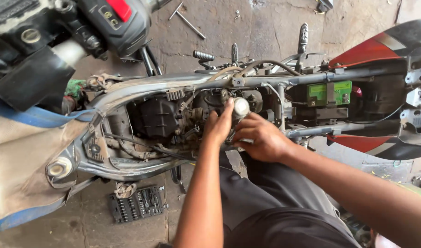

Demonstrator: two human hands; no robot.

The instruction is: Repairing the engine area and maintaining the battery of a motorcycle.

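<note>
Down in the open middle of the stripped motorcycle frame [141, 87], both hands busy at the carburettor area. Left hand [218, 125] reaching in, fingers curled against the grimy engine parts beside a pale round cap [241, 106] — touching it on its left side, firm grasp or not impossible to tell. Right hand [261, 138] clenched around something small just below that cap, knuckles up, the held piece hidden under the fingers.

Best done slowly here — steady the body with the left, turn or pull with the right only, keep clear of the hoses [265, 64] looping just above.

Off to the right under the frame rail, a green rectangular battery [330, 93] with a label on its face, strapped in. Farther right, red-and-black tail fairing [380, 50]. Down on the concrete floor [265, 27], a dark open socket-set tray [137, 204] near the left forearm. Top left, a red switch [119, 8] on the handlebar control.
</note>
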